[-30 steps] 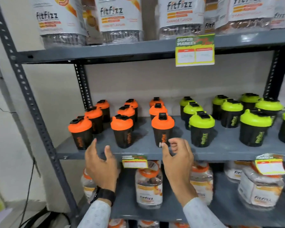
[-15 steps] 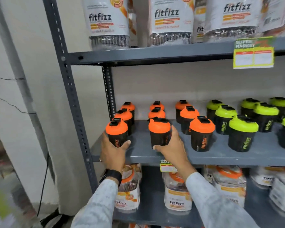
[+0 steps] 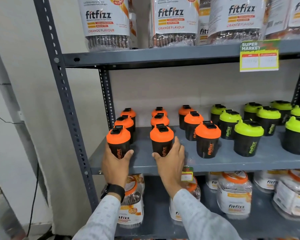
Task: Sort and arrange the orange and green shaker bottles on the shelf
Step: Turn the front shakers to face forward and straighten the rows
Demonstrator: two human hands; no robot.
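Several black shaker bottles with orange lids stand in three front-to-back rows on the left of the grey middle shelf (image 3: 223,162). Green-lidded shakers (image 3: 248,137) fill the right side in similar rows. My left hand (image 3: 115,163) wraps the base of the front-left orange shaker (image 3: 118,141) at the shelf's left front corner. My right hand (image 3: 170,161) grips the front orange shaker of the middle row (image 3: 161,140). Both bottles stand upright on the shelf. A third front orange shaker (image 3: 207,138) stands untouched to the right.
Large fitfizz jars (image 3: 106,23) line the upper shelf; a yellow price tag (image 3: 259,56) hangs from its edge. Bagged fitfizz jars (image 3: 234,193) sit on the lower shelf. A perforated grey upright post (image 3: 66,104) stands left, with a white wall beyond.
My hands rose from below the shelf edge and closed on the two front orange shakers. My view shifted left and closer, so the shelf now sits further right.
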